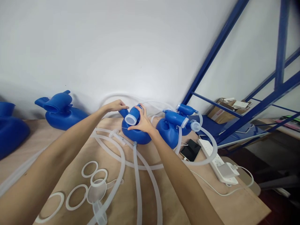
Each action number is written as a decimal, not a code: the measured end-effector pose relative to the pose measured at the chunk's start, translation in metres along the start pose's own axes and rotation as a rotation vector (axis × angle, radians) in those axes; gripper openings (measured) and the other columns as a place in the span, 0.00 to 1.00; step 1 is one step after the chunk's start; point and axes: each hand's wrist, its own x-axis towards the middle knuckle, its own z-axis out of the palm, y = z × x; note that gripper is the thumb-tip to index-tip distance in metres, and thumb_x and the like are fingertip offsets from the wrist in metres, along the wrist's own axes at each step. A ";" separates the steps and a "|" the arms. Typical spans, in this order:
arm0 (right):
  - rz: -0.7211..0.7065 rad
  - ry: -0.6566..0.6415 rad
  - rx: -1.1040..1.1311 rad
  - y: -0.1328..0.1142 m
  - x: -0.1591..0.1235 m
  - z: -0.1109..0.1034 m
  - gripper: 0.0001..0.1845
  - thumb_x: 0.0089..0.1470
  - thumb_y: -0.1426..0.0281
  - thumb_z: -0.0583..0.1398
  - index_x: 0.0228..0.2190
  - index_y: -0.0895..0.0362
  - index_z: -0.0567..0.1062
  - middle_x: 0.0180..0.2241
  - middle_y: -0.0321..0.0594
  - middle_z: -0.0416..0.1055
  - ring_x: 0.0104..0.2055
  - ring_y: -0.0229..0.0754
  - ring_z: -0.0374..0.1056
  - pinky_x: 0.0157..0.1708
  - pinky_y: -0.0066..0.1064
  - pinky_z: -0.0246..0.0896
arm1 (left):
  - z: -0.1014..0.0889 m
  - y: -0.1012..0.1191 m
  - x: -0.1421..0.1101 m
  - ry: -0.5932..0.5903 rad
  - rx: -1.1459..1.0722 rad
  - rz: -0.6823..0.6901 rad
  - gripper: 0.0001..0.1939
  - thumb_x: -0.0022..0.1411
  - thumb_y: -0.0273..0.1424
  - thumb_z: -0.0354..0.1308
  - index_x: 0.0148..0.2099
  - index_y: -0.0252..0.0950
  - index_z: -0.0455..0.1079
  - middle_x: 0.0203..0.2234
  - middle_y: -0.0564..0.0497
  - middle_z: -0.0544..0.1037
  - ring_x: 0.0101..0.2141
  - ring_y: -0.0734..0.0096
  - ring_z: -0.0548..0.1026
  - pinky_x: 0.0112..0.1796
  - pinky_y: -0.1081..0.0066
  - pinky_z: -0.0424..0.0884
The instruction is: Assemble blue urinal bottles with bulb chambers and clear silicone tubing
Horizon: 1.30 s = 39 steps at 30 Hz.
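Note:
A blue plastic urinal bottle (136, 136) stands on the table in front of me, a white ring around its round mouth facing me. My left hand (116, 105) is closed on the blue handle at the bottle's upper left. My right hand (143, 121) wraps the neck from the right, thumb below the mouth and fingers over the top. A clear tube (137, 181) is joined to the bottle's lower front and runs toward me. Loose white rings (77, 197) and a translucent cap (96, 191) lie to the front left.
Other blue bottles stand at left (67, 117) and right (167, 131), the right ones with tubes. Tubing (117, 145) loops across the brown tabletop (173, 200). At right are a phone (191, 150), a white power strip (215, 161) and a blue metal frame (211, 53).

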 end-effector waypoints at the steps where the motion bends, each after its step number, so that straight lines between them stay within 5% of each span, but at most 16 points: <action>1: -0.019 -0.013 0.007 0.001 0.000 0.000 0.70 0.33 0.52 0.80 0.70 0.45 0.53 0.75 0.50 0.33 0.77 0.62 0.45 0.72 0.56 0.50 | 0.000 0.000 -0.001 -0.025 -0.018 -0.003 0.27 0.58 0.53 0.58 0.20 0.37 0.64 0.15 0.55 0.59 0.20 0.73 0.55 0.24 0.68 0.52; 6: -0.059 -0.052 0.038 0.007 0.001 -0.001 0.71 0.34 0.52 0.80 0.71 0.45 0.50 0.76 0.49 0.32 0.78 0.61 0.38 0.73 0.57 0.47 | -0.003 -0.002 -0.007 -0.050 -0.078 -0.021 0.26 0.60 0.52 0.57 0.20 0.38 0.61 0.16 0.53 0.61 0.21 0.72 0.58 0.26 0.68 0.57; 11: -0.090 -0.058 0.038 0.006 0.001 -0.001 0.70 0.36 0.52 0.79 0.71 0.47 0.51 0.75 0.52 0.34 0.79 0.61 0.37 0.74 0.57 0.45 | -0.036 -0.001 -0.029 0.005 0.020 -0.090 0.27 0.60 0.50 0.57 0.17 0.39 0.60 0.15 0.51 0.65 0.21 0.70 0.61 0.28 0.68 0.59; 14: -0.090 -0.030 0.012 0.004 0.000 0.001 0.68 0.38 0.53 0.79 0.71 0.47 0.51 0.75 0.53 0.36 0.78 0.62 0.39 0.73 0.58 0.47 | -0.055 0.010 -0.072 -0.012 0.125 -0.122 0.23 0.55 0.48 0.63 0.18 0.38 0.67 0.14 0.51 0.68 0.21 0.69 0.64 0.28 0.68 0.57; 17: -0.046 -0.011 -0.026 0.003 -0.002 0.004 0.65 0.42 0.57 0.78 0.72 0.46 0.50 0.75 0.52 0.35 0.76 0.65 0.46 0.71 0.60 0.53 | -0.054 0.026 -0.137 -0.159 0.305 -0.098 0.20 0.55 0.44 0.65 0.19 0.39 0.69 0.15 0.52 0.70 0.20 0.68 0.64 0.27 0.68 0.56; 21: 0.044 0.017 -0.035 0.003 -0.004 0.006 0.70 0.41 0.57 0.78 0.73 0.43 0.45 0.73 0.53 0.34 0.72 0.68 0.55 0.67 0.63 0.59 | -0.024 0.042 -0.216 -0.429 0.415 -0.105 0.09 0.55 0.38 0.64 0.26 0.40 0.74 0.22 0.51 0.77 0.23 0.66 0.69 0.26 0.69 0.58; 23: 0.085 0.022 -0.021 0.002 -0.005 0.006 0.70 0.40 0.55 0.78 0.73 0.43 0.46 0.71 0.54 0.36 0.68 0.66 0.61 0.65 0.62 0.62 | -0.004 0.049 -0.232 -0.405 0.370 -0.056 0.07 0.53 0.37 0.66 0.28 0.40 0.76 0.23 0.52 0.78 0.24 0.66 0.72 0.27 0.70 0.61; 27: 0.131 0.051 0.021 -0.001 -0.005 0.004 0.68 0.38 0.54 0.79 0.72 0.44 0.51 0.67 0.54 0.41 0.62 0.61 0.67 0.64 0.59 0.64 | 0.031 0.067 -0.204 -0.020 0.273 0.052 0.14 0.63 0.45 0.60 0.35 0.39 0.76 0.26 0.51 0.79 0.26 0.65 0.76 0.31 0.68 0.68; 31: 0.147 0.090 0.016 -0.003 -0.005 0.005 0.64 0.37 0.52 0.79 0.70 0.45 0.58 0.65 0.52 0.42 0.59 0.58 0.69 0.63 0.55 0.66 | 0.046 0.084 -0.142 0.331 0.267 0.051 0.30 0.67 0.49 0.59 0.64 0.37 0.66 0.55 0.39 0.75 0.49 0.51 0.77 0.45 0.60 0.73; 33: 0.155 0.105 0.003 -0.003 -0.004 0.006 0.62 0.37 0.51 0.78 0.69 0.46 0.60 0.65 0.52 0.42 0.62 0.58 0.66 0.64 0.54 0.64 | 0.047 0.087 -0.119 0.403 0.267 0.083 0.32 0.63 0.48 0.65 0.62 0.37 0.66 0.57 0.38 0.72 0.50 0.50 0.76 0.47 0.58 0.73; 36: 0.157 0.075 0.034 -0.003 -0.003 0.004 0.61 0.39 0.51 0.77 0.69 0.46 0.59 0.69 0.52 0.40 0.67 0.58 0.62 0.66 0.52 0.62 | 0.047 0.083 -0.103 0.420 0.258 0.164 0.26 0.57 0.45 0.71 0.51 0.37 0.71 0.47 0.44 0.75 0.42 0.55 0.77 0.43 0.61 0.73; 39: 0.117 -0.032 0.098 -0.003 -0.001 0.001 0.61 0.44 0.52 0.75 0.71 0.46 0.53 0.70 0.52 0.52 0.66 0.58 0.65 0.65 0.52 0.62 | 0.048 0.074 -0.100 0.436 0.246 0.236 0.24 0.56 0.46 0.72 0.44 0.37 0.69 0.40 0.46 0.75 0.39 0.57 0.76 0.42 0.61 0.72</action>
